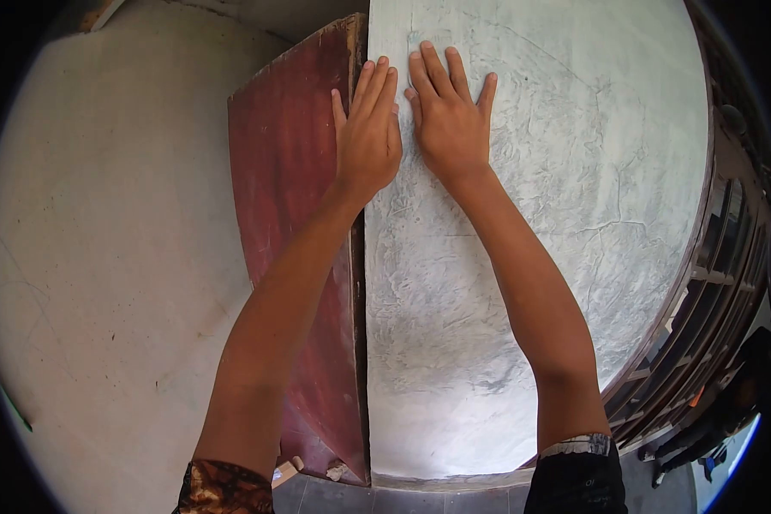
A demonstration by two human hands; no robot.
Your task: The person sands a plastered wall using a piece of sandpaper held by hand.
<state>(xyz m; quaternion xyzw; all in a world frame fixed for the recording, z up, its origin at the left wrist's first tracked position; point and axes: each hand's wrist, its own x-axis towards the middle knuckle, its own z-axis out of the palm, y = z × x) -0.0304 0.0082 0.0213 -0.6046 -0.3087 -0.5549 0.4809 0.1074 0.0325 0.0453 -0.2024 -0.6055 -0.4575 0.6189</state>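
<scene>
My right hand (pixel 451 130) is raised with its fingers spread, palm toward the pale, rough plastered wall (pixel 557 214), and seems to lie flat on it. Beside it my left hand (pixel 370 141) is also raised, fingers stretched out and fairly close together. It overlaps the wall's left edge and the worn dark red panel (pixel 287 171) that adjoins it. Whether the left palm presses on the wall or on the panel's edge is hidden. Neither hand holds anything.
A plain pale wall (pixel 120 214) fills the left side. Slatted dark brown woodwork (pixel 720 231) runs along the right edge. Small broken pieces (pixel 336 470) lie near the panel's foot, by the grey tiled floor (pixel 403 501). At lower right, a dark-clothed figure (pixel 715 420) is partly visible.
</scene>
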